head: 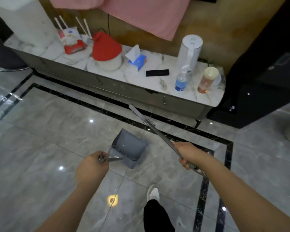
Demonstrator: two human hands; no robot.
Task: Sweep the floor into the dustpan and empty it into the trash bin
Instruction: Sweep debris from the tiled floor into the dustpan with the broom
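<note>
The grey dustpan (128, 148) is held by its upright handle in the closed fingers of the left hand (90, 169), above the tiled floor (40, 148). The broom (157, 131) shaft is gripped by the right hand (187, 154), its head down by the front edge of the marble table (141, 77).

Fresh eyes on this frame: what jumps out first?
Two hands dominate the bottom: the left hand closed on the handle of a grey dustpan at centre, the right hand closed on a broom whose head reaches the base of the low cabinet. Next, the red hat on the cabinet's marble top, and the pink cloth hanging above it.
</note>
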